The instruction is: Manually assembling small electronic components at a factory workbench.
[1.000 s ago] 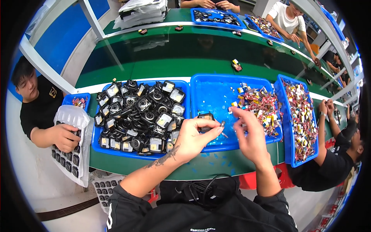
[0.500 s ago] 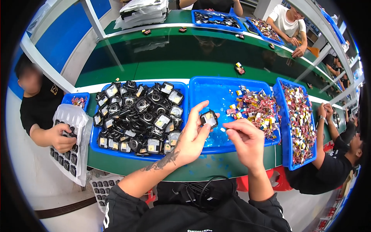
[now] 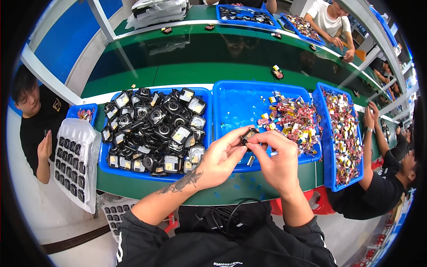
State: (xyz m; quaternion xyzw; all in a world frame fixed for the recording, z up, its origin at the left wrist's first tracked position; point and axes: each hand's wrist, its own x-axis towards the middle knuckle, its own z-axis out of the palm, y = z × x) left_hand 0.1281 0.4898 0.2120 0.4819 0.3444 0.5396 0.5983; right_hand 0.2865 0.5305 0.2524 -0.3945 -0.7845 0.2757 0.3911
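Note:
My left hand and my right hand meet over the near edge of the middle blue tray. Together they pinch one small black module with a pale face between the fingertips. The left thumb and forefinger hold its left side, and the right fingers press on it from the right. Just to the left sits a blue tray heaped with several black modules. Small coloured parts lie piled in the right half of the middle tray.
A narrow blue tray of coloured parts stands at the right, beside a seated person's arm. At the left a person sits by a clear blister tray with black pieces. A green conveyor runs behind, with more trays and workers beyond.
Both hands drew back toward me from over the middle tray. The module moved from my left hand alone into a pinch shared by both hands. The person at left let go of the blister tray.

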